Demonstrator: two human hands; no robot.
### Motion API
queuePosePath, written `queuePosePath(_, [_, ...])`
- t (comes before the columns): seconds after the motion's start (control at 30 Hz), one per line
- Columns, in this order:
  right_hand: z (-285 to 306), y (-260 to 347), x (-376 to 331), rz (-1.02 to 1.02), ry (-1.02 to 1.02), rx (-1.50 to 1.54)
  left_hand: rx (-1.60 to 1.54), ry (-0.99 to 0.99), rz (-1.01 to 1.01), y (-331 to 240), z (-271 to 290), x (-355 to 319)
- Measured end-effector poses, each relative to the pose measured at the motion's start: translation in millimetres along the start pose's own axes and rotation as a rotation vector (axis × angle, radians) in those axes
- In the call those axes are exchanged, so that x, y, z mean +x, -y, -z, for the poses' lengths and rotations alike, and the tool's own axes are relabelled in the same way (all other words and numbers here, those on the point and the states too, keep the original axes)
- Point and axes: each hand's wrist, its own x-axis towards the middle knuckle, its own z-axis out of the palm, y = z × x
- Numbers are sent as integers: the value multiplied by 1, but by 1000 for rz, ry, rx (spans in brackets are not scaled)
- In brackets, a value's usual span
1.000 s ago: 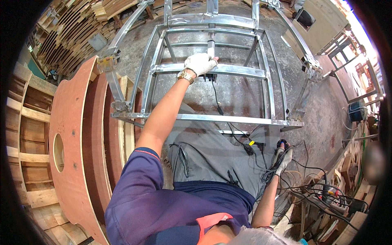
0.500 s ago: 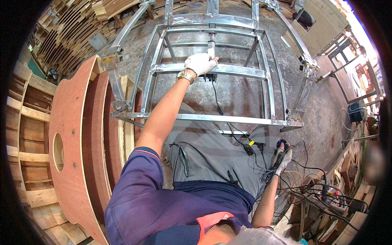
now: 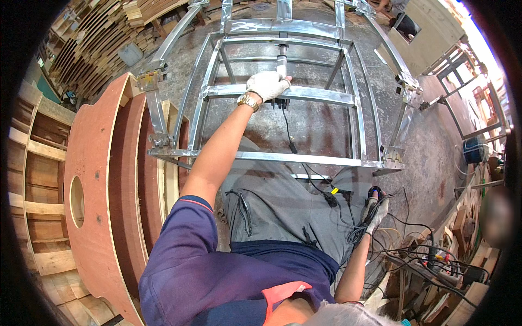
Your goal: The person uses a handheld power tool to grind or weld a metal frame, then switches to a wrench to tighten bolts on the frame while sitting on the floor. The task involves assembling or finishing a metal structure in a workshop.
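Observation:
A shiny metal frame [image 3: 304, 158] of welded square tubes stands before me, its near rail in front of my knees. My left hand [image 3: 265, 86], in a white work glove, is closed over the middle crossbar [image 3: 321, 95]. Just beyond it runs a cylindrical metal rod [image 3: 282, 57] of an actuator; a black fitting [image 3: 281, 103] with a cable sits below the crossbar. Down by my right knee, my right hand [image 3: 379, 214], gloved with bare fingertips, is closed round a small dark device [image 3: 375, 192] with blue on it. Black cables [image 3: 356, 233] bunch beside that hand.
Curved plywood panels [image 3: 89, 163] stand at left, beside a slatted wooden frame [image 3: 46, 208]. Stacked boards [image 3: 87, 60] fill the far left. Tangled cables [image 3: 435, 261] lie over wood scraps at lower right. A blue bucket [image 3: 474, 149] stands at right.
Both hands keep their places. At the far upper right, part of another person's arm has come into view.

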Motion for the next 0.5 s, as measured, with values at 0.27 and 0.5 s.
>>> queuePosePath(0.27, [0,-3,1,-48,11,14,-1,11,15,0,0,1])
queuePosePath(0.5, [-1,-4,1,-1,-5,-28,-5,9,10,2,-2,2])
